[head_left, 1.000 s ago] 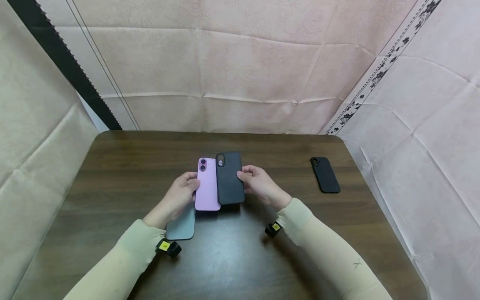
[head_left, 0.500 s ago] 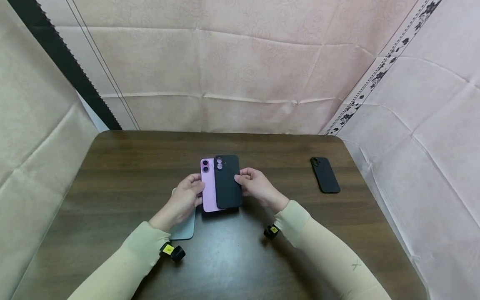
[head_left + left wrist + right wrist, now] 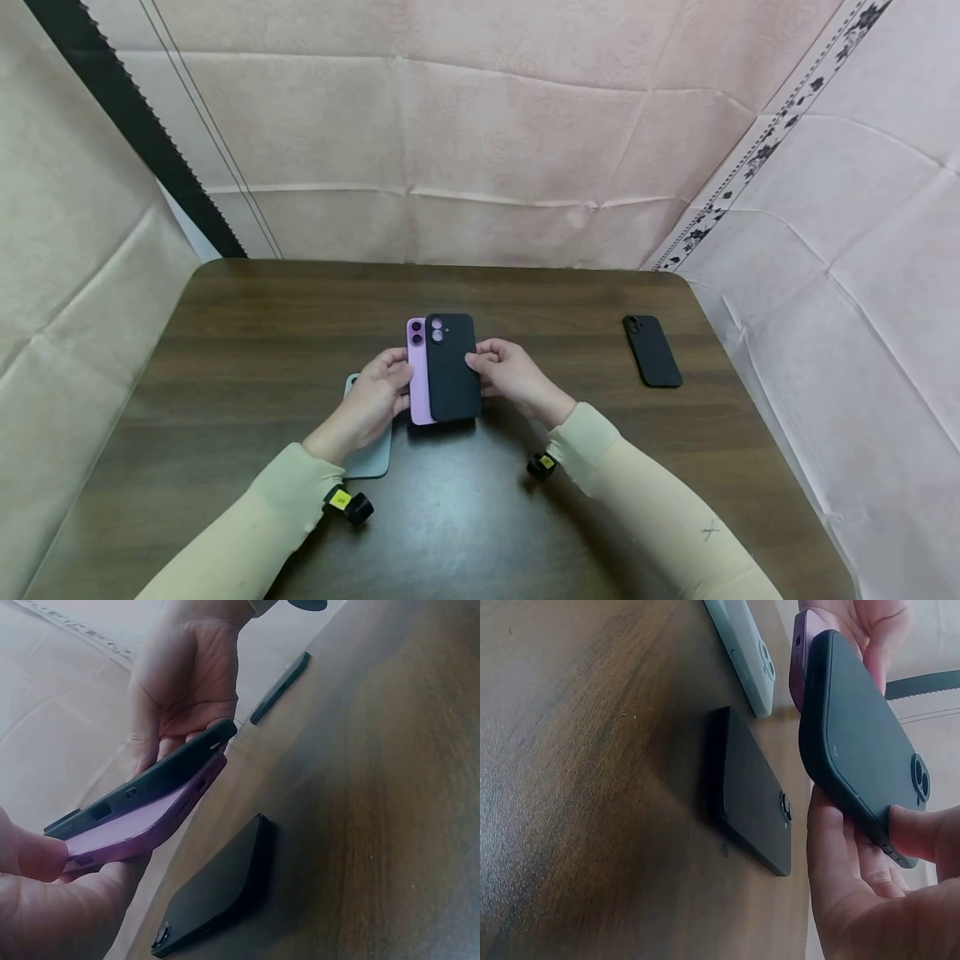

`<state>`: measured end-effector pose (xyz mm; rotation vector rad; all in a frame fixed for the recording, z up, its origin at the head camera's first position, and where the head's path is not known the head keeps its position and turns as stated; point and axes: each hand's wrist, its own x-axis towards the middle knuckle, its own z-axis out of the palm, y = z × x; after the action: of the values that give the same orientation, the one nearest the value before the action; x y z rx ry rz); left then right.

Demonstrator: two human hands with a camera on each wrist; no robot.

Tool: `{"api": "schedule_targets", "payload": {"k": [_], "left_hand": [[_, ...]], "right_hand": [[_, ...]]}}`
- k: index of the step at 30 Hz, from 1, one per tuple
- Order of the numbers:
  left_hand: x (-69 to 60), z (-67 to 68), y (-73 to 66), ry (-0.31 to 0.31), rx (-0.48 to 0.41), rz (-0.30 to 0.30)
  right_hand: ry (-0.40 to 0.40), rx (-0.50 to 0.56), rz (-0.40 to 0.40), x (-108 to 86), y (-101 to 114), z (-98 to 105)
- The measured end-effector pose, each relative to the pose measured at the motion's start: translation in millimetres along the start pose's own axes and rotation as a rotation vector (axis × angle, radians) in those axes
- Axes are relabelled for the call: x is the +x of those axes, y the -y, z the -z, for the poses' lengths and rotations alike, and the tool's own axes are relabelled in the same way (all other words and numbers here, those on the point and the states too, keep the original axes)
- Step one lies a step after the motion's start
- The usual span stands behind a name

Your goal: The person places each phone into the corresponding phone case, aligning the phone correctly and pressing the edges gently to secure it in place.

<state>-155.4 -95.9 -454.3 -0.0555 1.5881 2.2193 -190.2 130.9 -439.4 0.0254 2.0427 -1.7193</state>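
My left hand point(image 3: 371, 400) grips the left edge of a lilac phone point(image 3: 418, 375), camera side up. With thumb and fingers my right hand point(image 3: 517, 375) pinches the right edge of a black phone case point(image 3: 453, 367). The case overlaps the phone's back, and the two lenses show through its camera opening. Both are held above the table. In the left wrist view the case and the lilac phone point(image 3: 142, 829) lie at an angle, with a gap between them at one side. A black phone or case point(image 3: 750, 795) lies on the table beneath, mostly hidden from the head view.
A light blue phone or case point(image 3: 371, 458) lies on the brown wooden table point(image 3: 480, 517), partly under my left forearm. Another black phone or case point(image 3: 652, 352) rests at the right. Pale cloth point(image 3: 480, 150) hangs behind the table's far edge.
The lilac phone has moved right and the black case slightly left and down, so the case now covers more of the phone. Both hands have kept their hold.
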Motion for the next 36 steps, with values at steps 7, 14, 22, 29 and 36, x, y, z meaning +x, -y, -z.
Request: {"api": "schedule_targets", "payload": {"k": [7, 14, 22, 29, 36], "left_hand": [[2.0, -1.4, 1.6, 0.021, -0.017, -0.015], [2.1, -2.2, 3.1, 0.013, -0.016, -0.009], [4.1, -3.1, 4.7, -0.015, -0.022, -0.006], [3.0, -4.1, 5.2, -0.01, -0.002, -0.019], [1.8, -4.2, 6.0, -0.03, -0.001, 0.001]], "right_hand": [[-0.009, -0.022, 0.007, -0.7, -0.7, -1.9], [-0.008, -0.022, 0.008, -0.6, -1.4, -2.7], [0.004, -0.013, 0.024, -0.6, -1.8, -2.2], [0.019, -0.02, 0.041, -4.7, 0.2, 0.1], [0.03, -0.046, 0.059, -6.3, 0.2, 0.5]]}}
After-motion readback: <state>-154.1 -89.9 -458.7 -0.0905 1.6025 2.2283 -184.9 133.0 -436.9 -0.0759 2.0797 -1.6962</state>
